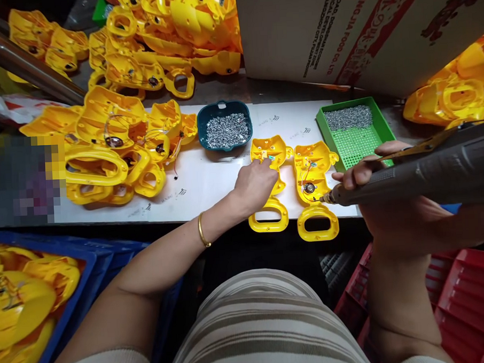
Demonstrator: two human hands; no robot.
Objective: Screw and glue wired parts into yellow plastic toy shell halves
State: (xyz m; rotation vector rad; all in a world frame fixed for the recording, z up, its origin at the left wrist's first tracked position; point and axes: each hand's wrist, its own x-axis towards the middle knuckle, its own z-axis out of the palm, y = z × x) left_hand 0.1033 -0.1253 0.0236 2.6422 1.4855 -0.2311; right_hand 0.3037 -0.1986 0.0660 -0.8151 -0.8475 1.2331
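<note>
My right hand (404, 212) is wrapped round a grey, tape-wrapped electric screwdriver (418, 168). The driver's tip is at the lower edge of a yellow plastic shell (315, 159), which lies open side up with a round speaker (308, 187) and thin wires inside. My left hand (256, 183) is over a second yellow shell (266, 145) just to its left. Its fingers are closed and point down into that shell beside a small green circuit board (271, 158); what they pinch, if anything, is hidden. Each shell has a looped handle toward me.
Small screws fill a dark teal bowl (225, 145) behind my left hand. A green perforated basket (384, 127) at the right holds more. Yellow shells pile up at left (110, 112) and behind. A large carton (284, 40) stands at the back; a blue crate (97, 273) is lower left.
</note>
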